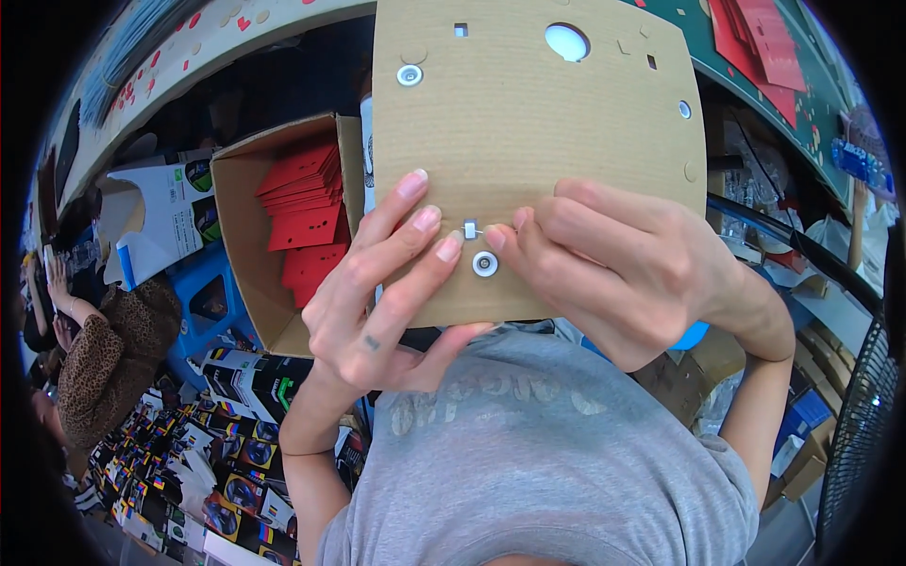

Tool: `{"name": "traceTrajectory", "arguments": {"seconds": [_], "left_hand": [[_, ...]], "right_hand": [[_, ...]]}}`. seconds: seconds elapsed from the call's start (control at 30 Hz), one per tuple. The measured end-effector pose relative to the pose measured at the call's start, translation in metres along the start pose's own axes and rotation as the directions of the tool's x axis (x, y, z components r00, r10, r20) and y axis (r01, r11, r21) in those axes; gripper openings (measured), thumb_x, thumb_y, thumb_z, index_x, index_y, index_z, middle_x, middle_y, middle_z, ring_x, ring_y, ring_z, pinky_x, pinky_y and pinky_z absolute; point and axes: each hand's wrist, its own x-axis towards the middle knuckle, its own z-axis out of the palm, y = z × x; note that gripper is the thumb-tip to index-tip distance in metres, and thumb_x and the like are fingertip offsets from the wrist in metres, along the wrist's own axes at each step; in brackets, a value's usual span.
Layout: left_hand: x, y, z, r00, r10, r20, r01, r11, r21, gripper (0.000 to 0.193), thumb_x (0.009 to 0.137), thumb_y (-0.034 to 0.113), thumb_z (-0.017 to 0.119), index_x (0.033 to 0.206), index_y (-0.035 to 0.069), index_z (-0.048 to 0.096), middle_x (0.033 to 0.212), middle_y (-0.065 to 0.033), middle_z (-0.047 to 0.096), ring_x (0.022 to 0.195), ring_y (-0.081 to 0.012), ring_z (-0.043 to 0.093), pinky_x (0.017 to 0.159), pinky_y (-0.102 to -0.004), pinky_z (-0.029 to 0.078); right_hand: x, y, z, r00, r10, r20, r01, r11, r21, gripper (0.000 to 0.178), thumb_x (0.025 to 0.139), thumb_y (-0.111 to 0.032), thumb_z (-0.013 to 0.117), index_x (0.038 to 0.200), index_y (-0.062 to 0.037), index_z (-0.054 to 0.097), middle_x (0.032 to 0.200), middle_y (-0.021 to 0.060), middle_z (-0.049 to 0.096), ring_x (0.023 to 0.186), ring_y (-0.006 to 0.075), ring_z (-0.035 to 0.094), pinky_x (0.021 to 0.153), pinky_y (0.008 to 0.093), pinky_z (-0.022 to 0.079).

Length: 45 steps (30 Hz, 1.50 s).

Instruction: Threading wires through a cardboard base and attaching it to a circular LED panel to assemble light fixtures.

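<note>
A brown cardboard panel (538,132) with punched holes is held up before me. My left hand (382,292) grips its lower left edge, fingertips on the face and thumb below the rim. Between the hands, a small white block (470,229) sits in the panel, a fine strand running from it towards my right fingertips. My right hand (613,259) is pinched closed on that strand; its exact kind is too small to tell. Just below the block is a white round fitting (484,264) with a dark centre. A similar round fitting (409,74) is at the panel's upper left.
An open carton (236,255) left of the panel holds red punched cards (300,226). Beyond it are a blue plastic stool (203,307) and a person in a leopard-print garment (118,349). Printed boxes (236,495) cover the lower left. A black fan (854,429) stands at right.
</note>
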Motion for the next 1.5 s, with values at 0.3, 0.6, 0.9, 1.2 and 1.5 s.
{"name": "traceTrajectory", "arguments": {"seconds": [0.3,0.6,0.9,1.2,1.5], "left_hand": [[0.001,0.0,0.0,1.0,-0.009,-0.009,0.01,0.998,0.056,0.055,0.076,0.029,0.089,0.116,-0.005,0.07,0.119,-0.0226,0.065,0.119,-0.0484,0.064,0.096,-0.0523,0.059],[0.002,0.001,0.005,1.0,-0.005,0.014,0.004,0.997,0.079,0.056,0.081,0.036,0.086,0.118,-0.002,0.068,0.123,-0.0211,0.062,0.124,-0.0507,0.059,0.104,-0.0579,0.053],[0.004,0.01,0.008,1.0,0.004,0.003,-0.004,0.999,0.039,0.055,0.073,0.028,0.091,0.114,-0.003,0.072,0.117,-0.0213,0.065,0.118,-0.0475,0.065,0.096,-0.055,0.059],[-0.001,0.007,0.009,0.999,-0.032,0.029,0.03,0.997,0.07,0.054,0.079,0.035,0.087,0.118,0.001,0.07,0.121,-0.0203,0.063,0.125,-0.0489,0.059,0.104,-0.0567,0.053],[-0.001,0.002,0.009,0.999,-0.033,-0.007,0.033,0.998,0.046,0.055,0.078,0.034,0.088,0.117,0.001,0.069,0.122,-0.0202,0.063,0.127,-0.0485,0.058,0.107,-0.0578,0.05]], "right_hand": [[0.009,0.001,-0.002,0.998,0.062,0.023,-0.063,0.996,0.059,0.04,0.061,-0.008,0.07,0.093,0.0163,0.066,0.082,0.0137,0.059,0.069,0.0215,0.06,0.061,0.0311,0.052],[0.003,0.008,-0.009,0.994,0.108,-0.005,-0.107,0.991,0.08,0.048,0.058,-0.009,0.069,0.1,0.0148,0.069,0.084,0.0117,0.059,0.071,0.022,0.06,0.057,0.0326,0.051],[-0.003,0.005,-0.019,0.988,0.121,0.093,-0.133,0.981,0.139,0.047,0.06,-0.009,0.072,0.101,0.0154,0.07,0.084,0.0112,0.06,0.069,0.0207,0.059,0.057,0.031,0.05],[-0.003,0.004,-0.003,1.0,-0.019,0.02,0.018,1.0,0.017,0.037,0.061,-0.003,0.071,0.092,0.0167,0.067,0.08,0.0126,0.059,0.069,0.0204,0.06,0.058,0.0306,0.051],[0.007,0.004,-0.013,0.991,0.079,0.109,-0.081,0.997,0.012,0.042,0.059,-0.009,0.068,0.094,0.0137,0.068,0.082,0.0122,0.059,0.07,0.0226,0.061,0.058,0.0316,0.051]]}}
